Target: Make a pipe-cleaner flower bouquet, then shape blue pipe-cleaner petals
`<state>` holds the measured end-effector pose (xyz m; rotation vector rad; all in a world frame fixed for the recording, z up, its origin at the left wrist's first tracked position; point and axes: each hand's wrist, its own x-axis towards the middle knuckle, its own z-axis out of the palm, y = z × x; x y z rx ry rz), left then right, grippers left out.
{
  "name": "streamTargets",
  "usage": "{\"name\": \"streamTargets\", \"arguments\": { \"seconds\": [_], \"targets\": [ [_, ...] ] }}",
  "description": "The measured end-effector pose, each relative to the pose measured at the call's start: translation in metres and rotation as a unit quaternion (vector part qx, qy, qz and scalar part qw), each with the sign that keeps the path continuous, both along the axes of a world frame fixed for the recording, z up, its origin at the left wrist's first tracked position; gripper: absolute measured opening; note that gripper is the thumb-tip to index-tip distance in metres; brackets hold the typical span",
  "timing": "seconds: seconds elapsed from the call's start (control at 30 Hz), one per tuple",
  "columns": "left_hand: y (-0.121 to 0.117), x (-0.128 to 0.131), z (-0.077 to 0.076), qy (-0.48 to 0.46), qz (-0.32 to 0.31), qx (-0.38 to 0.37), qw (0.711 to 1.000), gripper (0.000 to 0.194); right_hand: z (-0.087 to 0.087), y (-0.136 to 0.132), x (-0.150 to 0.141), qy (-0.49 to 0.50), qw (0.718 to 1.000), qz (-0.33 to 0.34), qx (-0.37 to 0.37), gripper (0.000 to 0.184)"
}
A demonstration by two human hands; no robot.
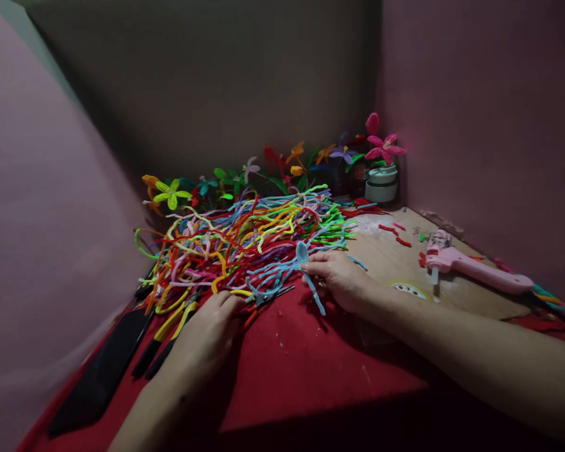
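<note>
My right hand [334, 273] is closed in a pinch on a light blue pipe cleaner [302, 252], bent into an oval loop at the top with a twisted tail hanging below. My left hand [219, 317] curls over the handle end of a small pair of scissors [270, 296]; its fingertips are partly hidden, and the blades point right toward my other hand. Just beyond both hands spreads a big heap of multicoloured pipe cleaners [245, 229]. Several loose light blue ones lie between the hands, on the heap's near edge.
Yellow-and-black pliers [169, 336] and a black flat object [101, 370] lie at left on the red cloth [301, 383]. A pink glue gun [480, 267] rests on a brown board [386, 251] at right. Pipe-cleaner flowers [172, 193] and a lidded cup [381, 185] line the back.
</note>
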<state>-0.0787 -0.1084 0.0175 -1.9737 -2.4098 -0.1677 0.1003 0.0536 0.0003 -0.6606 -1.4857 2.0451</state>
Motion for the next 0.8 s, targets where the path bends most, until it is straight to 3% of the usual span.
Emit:
{"name": "streamTargets", "arguments": {
  "seconds": [0.1,0.23,0.47,0.67,0.8],
  "targets": [
    [0.006,-0.004,-0.006,0.082,0.019,-0.012,0.996,0.031,-0.001,0.002,-0.001,-0.005,1.000,-0.001,-0.015,0.016],
    [0.012,-0.005,0.002,0.089,0.024,-0.071,0.993,0.033,-0.004,0.004,-0.001,0.001,1.000,0.001,-0.022,0.015],
    [0.014,-0.011,0.021,0.096,-0.054,-0.083,0.990,0.028,-0.005,0.008,-0.003,0.014,0.999,-0.014,-0.031,0.016],
    [-0.005,-0.015,0.036,0.105,-0.064,-0.102,0.987,0.022,-0.007,0.011,-0.004,0.037,0.999,-0.018,-0.025,0.018],
    [-0.026,-0.019,0.044,0.060,-0.034,-0.106,0.992,0.020,-0.005,0.011,-0.004,0.049,0.997,-0.014,-0.052,0.014]
  ]
}}
